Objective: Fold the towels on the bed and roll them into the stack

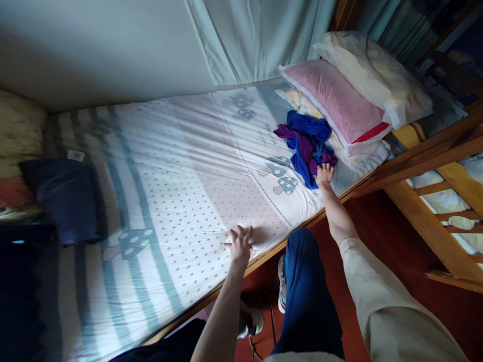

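Observation:
My left hand [240, 244] lies flat near the front edge of the fitted bed sheet [181, 166], fingers spread, holding nothing. The sheet is white with grey dots, stripes and mushroom prints, and creases run across it. Farther right, my right hand [325, 175] is at the lower edge of a crumpled blue and purple cloth [309, 136], its fingers curled onto the purple part. Exactly how much cloth is inside that grip is hidden. The cloth lies bunched on the bed beside a pink pillow [335, 95].
A cream bedding bundle [377, 70] in a translucent cover lies behind the pillow. Dark folded fabric [64, 198] is at the bed's left end. A wooden bed rail [426, 146] runs along the right. Pale curtains [260, 40] hang behind. Cables [272, 322] lie on the red floor.

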A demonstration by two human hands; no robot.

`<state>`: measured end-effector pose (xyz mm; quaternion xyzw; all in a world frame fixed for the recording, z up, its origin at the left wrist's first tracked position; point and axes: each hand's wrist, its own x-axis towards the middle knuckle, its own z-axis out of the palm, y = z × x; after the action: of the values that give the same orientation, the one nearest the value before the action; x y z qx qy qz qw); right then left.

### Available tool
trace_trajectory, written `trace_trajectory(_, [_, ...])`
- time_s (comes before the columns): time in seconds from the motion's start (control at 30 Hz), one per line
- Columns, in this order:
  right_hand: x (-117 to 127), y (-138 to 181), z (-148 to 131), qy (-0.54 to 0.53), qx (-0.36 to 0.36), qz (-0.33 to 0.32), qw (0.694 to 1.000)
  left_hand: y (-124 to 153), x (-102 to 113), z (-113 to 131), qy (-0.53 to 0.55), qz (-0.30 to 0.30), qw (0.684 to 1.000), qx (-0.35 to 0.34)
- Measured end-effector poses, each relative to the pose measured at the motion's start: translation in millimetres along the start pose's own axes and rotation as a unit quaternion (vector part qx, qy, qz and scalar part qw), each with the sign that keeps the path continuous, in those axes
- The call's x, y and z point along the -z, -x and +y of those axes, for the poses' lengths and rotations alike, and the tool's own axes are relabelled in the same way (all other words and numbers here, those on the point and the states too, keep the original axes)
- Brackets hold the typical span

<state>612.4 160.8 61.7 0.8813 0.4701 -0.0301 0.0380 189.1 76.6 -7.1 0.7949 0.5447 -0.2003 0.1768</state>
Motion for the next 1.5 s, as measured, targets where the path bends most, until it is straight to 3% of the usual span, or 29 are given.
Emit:
trace_trajectory(0.13, [8,-5,-10,0.013,0.018,-0.014,1.0,-2,-3,-1,0.002,0.004,1.0,0.001])
trace_trajectory(0.27, [32,-10,-11,-0.034,-0.044,0.018,0.998,-2,-3,-1,0.007,0.006,1.0,-0.004])
trace_trajectory(0.4, [82,-23,0,-0.114,-0.16,0.08,0.977,-4,-2,0,0.019,0.013,1.0,0.005])
trace_trajectory(0.5, [133,-29,11,-0.158,-0.185,0.149,0.959,-5,0,3,0.018,0.017,1.0,0.011])
trace_trajectory(0.63, [214,-23,23,-0.178,-0.117,0.225,0.951,2,8,8,0.02,0.017,1.0,0.015])
trace_trajectory(0.73, [283,-1,29,-0.161,-0.036,0.235,0.958,15,21,12,0.029,0.018,0.999,0.011])
trace_trajectory(0.87, [367,61,28,-0.129,0.073,0.199,0.969,45,44,16,0.074,0.002,0.997,0.0])
trace_trajectory(0.97, [400,120,20,-0.113,0.16,0.191,0.962,78,61,16,0.174,0.007,0.983,-0.065])
trace_trajectory(1.07, [401,174,4,-0.121,0.253,0.166,0.945,117,88,17,0.258,0.063,0.958,-0.108])
trace_trajectory(1.2, [369,242,-33,-0.164,0.404,0.043,0.899,178,152,30,0.427,0.289,0.826,-0.229])
trace_trajectory(1.27, [348,273,-53,-0.172,0.475,-0.001,0.863,208,188,39,0.446,0.34,0.777,-0.285])
trace_trajectory(1.37, [325,310,-73,-0.164,0.539,-0.015,0.826,243,226,45,0.428,0.345,0.766,-0.333])
trace_trajectory(1.5, [320,333,-76,-0.136,0.587,-0.006,0.798,267,242,35,0.393,0.319,0.799,-0.325])
